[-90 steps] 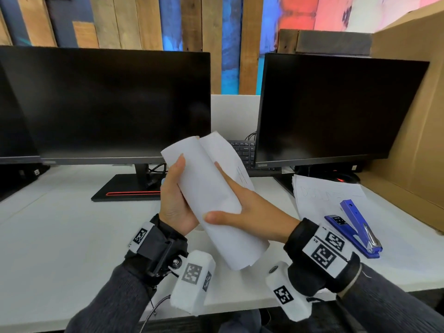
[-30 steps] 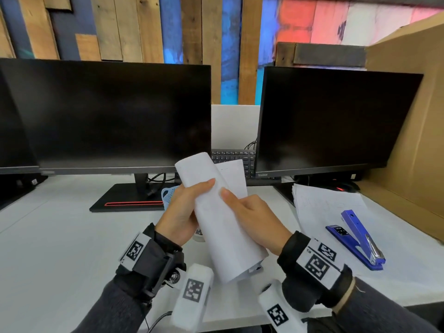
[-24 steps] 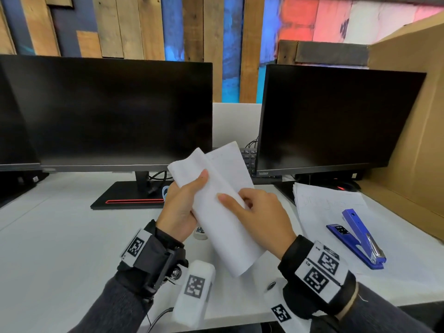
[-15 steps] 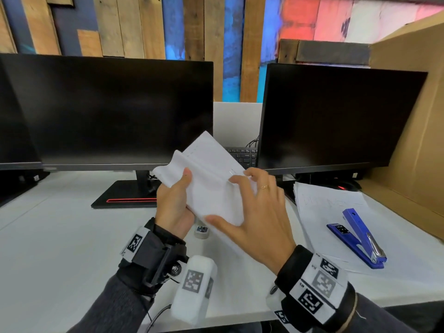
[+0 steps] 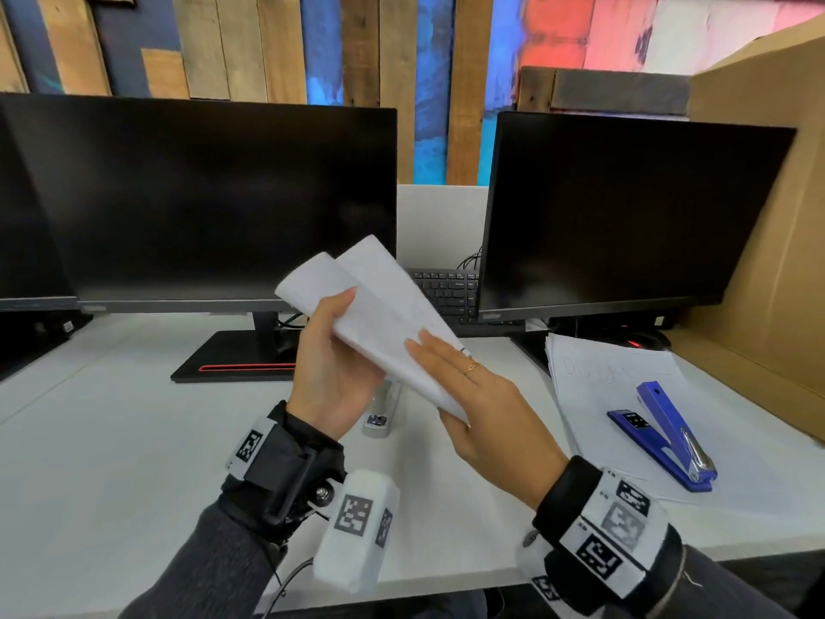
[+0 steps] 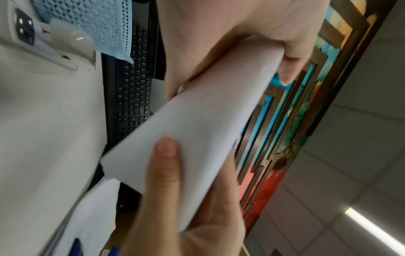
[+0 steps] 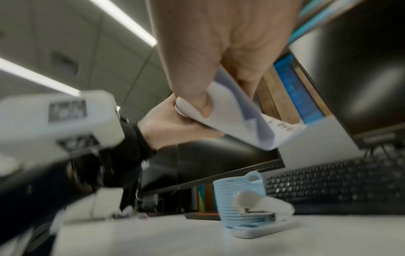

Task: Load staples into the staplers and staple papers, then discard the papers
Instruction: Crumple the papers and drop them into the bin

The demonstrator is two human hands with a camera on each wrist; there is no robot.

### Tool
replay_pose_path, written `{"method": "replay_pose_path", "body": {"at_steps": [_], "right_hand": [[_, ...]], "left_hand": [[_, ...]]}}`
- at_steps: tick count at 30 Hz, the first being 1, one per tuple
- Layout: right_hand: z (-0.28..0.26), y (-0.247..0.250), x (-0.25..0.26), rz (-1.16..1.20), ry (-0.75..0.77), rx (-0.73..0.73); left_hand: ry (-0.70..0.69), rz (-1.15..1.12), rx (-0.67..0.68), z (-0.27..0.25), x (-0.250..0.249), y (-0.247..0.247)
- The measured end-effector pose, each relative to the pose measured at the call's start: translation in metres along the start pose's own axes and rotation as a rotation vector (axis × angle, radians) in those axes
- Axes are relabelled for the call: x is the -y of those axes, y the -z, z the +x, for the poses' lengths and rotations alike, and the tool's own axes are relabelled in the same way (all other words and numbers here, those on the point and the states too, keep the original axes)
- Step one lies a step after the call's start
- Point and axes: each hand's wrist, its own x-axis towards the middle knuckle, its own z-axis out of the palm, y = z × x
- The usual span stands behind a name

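Note:
A bundle of white papers (image 5: 379,314), folded lengthwise, hangs in the air over the desk. My left hand (image 5: 332,350) grips its upper left part, thumb on the near face. My right hand (image 5: 464,395) pinches the lower end, with the fingers on top and the thumb underneath (image 6: 164,155). In the right wrist view the fold (image 7: 238,119) curls under my right thumb. A white stapler (image 5: 381,408) lies on the desk below my hands. The blue stapler (image 5: 665,435) sits half open on a stack of papers (image 5: 593,386) to the right.
Two dark monitors (image 5: 201,198) (image 5: 625,212) stand behind, with a black keyboard (image 5: 446,290) between them. A light blue mesh basket (image 7: 241,194) stands beside the white stapler (image 7: 263,220). A cardboard wall (image 5: 768,225) closes the right side.
The loose roll of paper has been pressed into a flatter fold. My right hand slid from the middle of the bundle down to its lower end; my left hand kept its grip.

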Motion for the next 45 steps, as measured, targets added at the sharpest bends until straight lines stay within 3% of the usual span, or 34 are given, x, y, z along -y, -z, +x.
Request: {"method": "replay_pose_path", "body": {"at_steps": [3, 7, 10, 13, 17, 20, 24, 30, 35, 41, 45], "right_hand": [[0.000, 0.007, 0.004, 0.344, -0.070, 0.038], [0.002, 0.014, 0.007, 0.611, -0.235, 0.013], [0.000, 0.010, 0.003, 0.685, -0.392, -0.031], [-0.003, 0.007, -0.005, 0.664, -0.545, -0.095], [-0.009, 0.009, -0.006, 0.998, -0.695, 0.134], [-0.019, 0.018, -0.007, 1.166, -0.711, 0.121], [-0.037, 0.028, -0.023, 1.100, -0.763, -0.026], [-0.074, 0.065, -0.054, 0.974, -0.818, -0.004], [-0.114, 0.111, -0.087, 0.891, -0.889, -0.043], [-0.168, 0.204, -0.106, 0.607, -1.009, 0.223], [-0.210, 0.251, -0.106, 0.403, -1.158, 0.419]], "left_hand": [[0.022, 0.069, 0.014, -0.001, 0.008, -0.003], [-0.028, 0.210, -0.099, 0.001, 0.013, -0.004], [-0.061, 0.243, -0.159, 0.002, 0.013, -0.002], [-0.061, 0.209, -0.125, 0.000, 0.013, -0.004], [-0.053, 0.219, -0.039, -0.004, 0.018, -0.010], [-0.025, 0.224, 0.004, -0.005, 0.025, -0.014], [0.023, 0.236, 0.052, -0.007, 0.039, -0.021], [0.032, 0.360, -0.002, 0.007, 0.052, -0.017], [0.098, 0.606, 0.154, 0.009, 0.070, -0.030], [0.339, 0.841, 0.520, -0.008, 0.110, -0.064], [0.342, 0.856, 0.638, -0.022, 0.144, -0.089]]}}
